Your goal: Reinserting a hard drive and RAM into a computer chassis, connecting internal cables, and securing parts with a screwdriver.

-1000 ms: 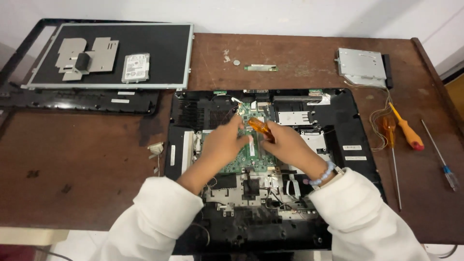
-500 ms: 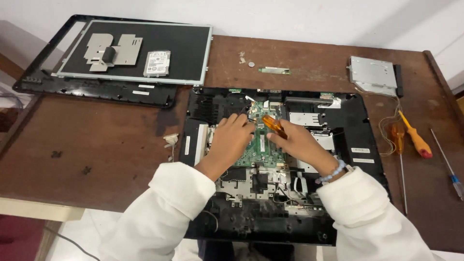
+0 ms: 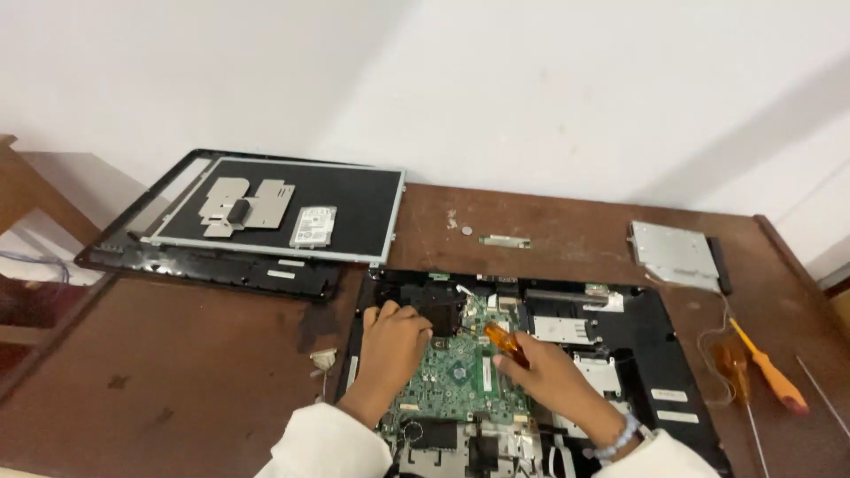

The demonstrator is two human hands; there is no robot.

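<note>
Here the left hand (image 3: 394, 341) presses flat on the green board (image 3: 456, 381) inside the open laptop base (image 3: 637, 354) to steady it, while the right hand (image 3: 553, 376) grips an orange screwdriver (image 3: 505, 341) over it.

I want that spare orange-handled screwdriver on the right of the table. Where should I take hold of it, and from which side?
Grip the orange-handled screwdriver by its thick orange handle, coming down from above with the right hand. It lies flat on the brown table, handle angled toward the right edge, so the sides of the handle are free; the thin shaft offers little to hold.
</note>
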